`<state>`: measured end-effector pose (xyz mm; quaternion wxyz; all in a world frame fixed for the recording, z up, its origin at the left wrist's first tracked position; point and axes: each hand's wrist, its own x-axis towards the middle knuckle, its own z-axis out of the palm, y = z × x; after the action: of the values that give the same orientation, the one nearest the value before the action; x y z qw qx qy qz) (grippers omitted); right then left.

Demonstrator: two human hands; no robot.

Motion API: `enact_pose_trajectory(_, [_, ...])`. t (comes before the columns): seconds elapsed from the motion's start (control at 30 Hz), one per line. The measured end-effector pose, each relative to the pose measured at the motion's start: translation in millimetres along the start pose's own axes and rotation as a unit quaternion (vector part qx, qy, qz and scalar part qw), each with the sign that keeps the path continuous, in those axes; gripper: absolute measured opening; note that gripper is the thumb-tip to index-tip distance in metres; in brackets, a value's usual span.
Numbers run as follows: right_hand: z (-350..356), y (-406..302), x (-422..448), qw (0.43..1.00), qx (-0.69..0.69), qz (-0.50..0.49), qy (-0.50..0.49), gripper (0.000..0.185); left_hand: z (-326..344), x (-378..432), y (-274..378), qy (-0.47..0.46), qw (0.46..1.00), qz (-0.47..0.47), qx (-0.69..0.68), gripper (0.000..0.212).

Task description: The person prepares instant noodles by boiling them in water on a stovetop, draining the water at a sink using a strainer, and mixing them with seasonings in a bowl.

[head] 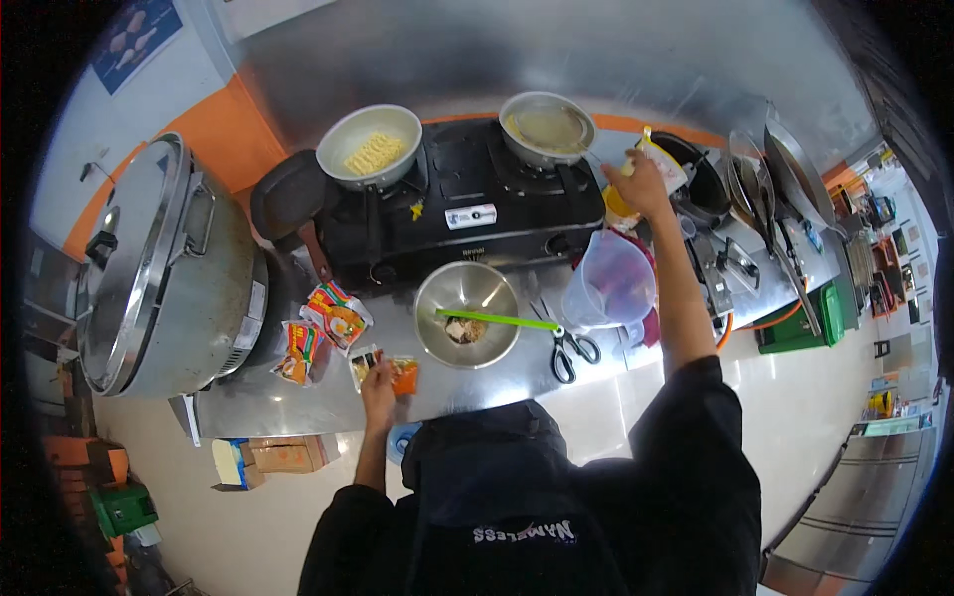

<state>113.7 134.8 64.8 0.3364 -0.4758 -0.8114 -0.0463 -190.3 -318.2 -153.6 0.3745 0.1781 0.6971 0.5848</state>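
My left hand (378, 395) is at the counter's front edge, its fingers closed on small seasoning sachets: a clear and dark one (362, 366) on one side, an orange one (404, 377) on the other. Beyond the stove's right end, my right hand (642, 188) grips a yellow and white packet (665, 165); the palm hides part of it. Between my arms sits a steel mixing bowl (488, 287) with brown and pale powder (463, 331) at its bottom. Across its rim lies a green-handled utensil (507, 320). Black-handled scissors (572, 353) rest beside the bowl.
A two-burner gas stove (462, 179) carries a pot with a noodle block (374, 153) and a pan holding a strainer (551, 123). Instant noodle packs (337, 316), a large lidded pot (201, 298), a clear plastic jug (607, 279) and a wok (794, 171) stand around.
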Motion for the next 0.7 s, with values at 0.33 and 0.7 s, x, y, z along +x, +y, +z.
enact_pose_trajectory(0.33, [24, 17, 66, 0.884, 0.231, 0.198, -0.356, 0.038, 25, -42, 10, 0.054, 0.912, 0.256, 0.315, 0.052])
enact_pose_trajectory(0.7, [-17, -25, 47, 0.990, -0.061, -0.035, -0.122, 0.036, 22, -45, -6, 0.066, 0.898, 0.291, 0.322, 0.045])
